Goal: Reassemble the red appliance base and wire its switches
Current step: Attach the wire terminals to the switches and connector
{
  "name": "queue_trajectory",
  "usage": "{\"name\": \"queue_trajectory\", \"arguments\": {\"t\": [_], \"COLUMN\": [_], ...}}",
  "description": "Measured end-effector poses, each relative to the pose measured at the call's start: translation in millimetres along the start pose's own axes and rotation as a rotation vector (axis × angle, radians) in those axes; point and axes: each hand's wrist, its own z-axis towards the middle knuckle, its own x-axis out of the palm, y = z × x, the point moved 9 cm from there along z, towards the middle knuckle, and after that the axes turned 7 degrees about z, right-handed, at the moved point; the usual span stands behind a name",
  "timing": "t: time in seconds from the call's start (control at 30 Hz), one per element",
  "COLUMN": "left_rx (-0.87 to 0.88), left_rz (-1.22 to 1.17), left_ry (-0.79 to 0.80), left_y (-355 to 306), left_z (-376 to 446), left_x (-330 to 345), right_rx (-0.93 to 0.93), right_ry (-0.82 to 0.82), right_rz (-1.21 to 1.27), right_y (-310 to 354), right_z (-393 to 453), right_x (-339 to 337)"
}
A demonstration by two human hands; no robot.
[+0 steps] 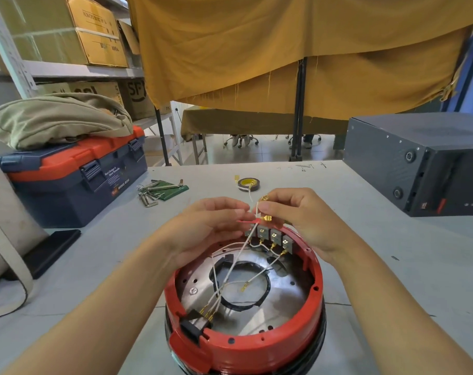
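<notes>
The red appliance base (257, 347) sits upside down on the table near me, its metal plate and centre hole exposed. Several grey switches (273, 236) line its far rim. White wires (230, 274) with brass terminals run from a black connector (193, 324) at the near rim up to the switches; one loose terminal (243, 287) hangs over the hole. My left hand (211, 226) pinches a wire just above the leftmost switch. My right hand (297, 215) pinches wire ends with brass terminals (266, 218) beside a small red piece (247, 221).
A roll of tape (248, 184) lies beyond my hands. Hex keys and a green pouch (162, 191) sit left of it. A blue and orange toolbox (73, 180) with a cloth bag stands at left, a black metal box (419, 163) at right, a dark flat object (54, 249) near left.
</notes>
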Motion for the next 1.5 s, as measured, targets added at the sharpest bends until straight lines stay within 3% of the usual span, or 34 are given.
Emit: {"name": "queue_trajectory", "arguments": {"t": [0.2, 0.43, 0.57, 0.67, 0.87, 1.0, 1.3, 1.5], "left_rx": [0.131, 0.073, 0.013, -0.015, -0.055, -0.095, -0.154, -0.202], "left_rz": [-0.069, -0.028, -0.086, -0.063, -0.084, -0.027, 0.363, 0.289], "left_ry": [-0.117, -0.299, -0.296, -0.325, -0.355, -0.321, -0.211, -0.198], "left_y": [-18, -6, 1, 5, 9, 13, 19, 14], "left_z": [-4, 0, 2, 3, 13, 23, 32, 38], "left_x": [-16, -15, -17, -23, -24, -17, -8, 0], "right_rx": [0.133, 0.195, 0.165, 0.117, 0.295, 0.277, 0.275, 0.298], "right_ry": [0.049, 0.153, 0.04, -0.129, 0.079, 0.027, -0.047, -0.061], "right_rz": [-0.044, -0.082, -0.166, -0.446, -0.605, -0.602, -0.693, -0.787], "right_y": [-14, -22, -22, -25, -64, -63, -57, -52], "right_z": [-4, -5, 0, 11, 17, 16, 4, -6], "right_x": [-3, 4, -15, -38, -17, -18, -27, -31]}}
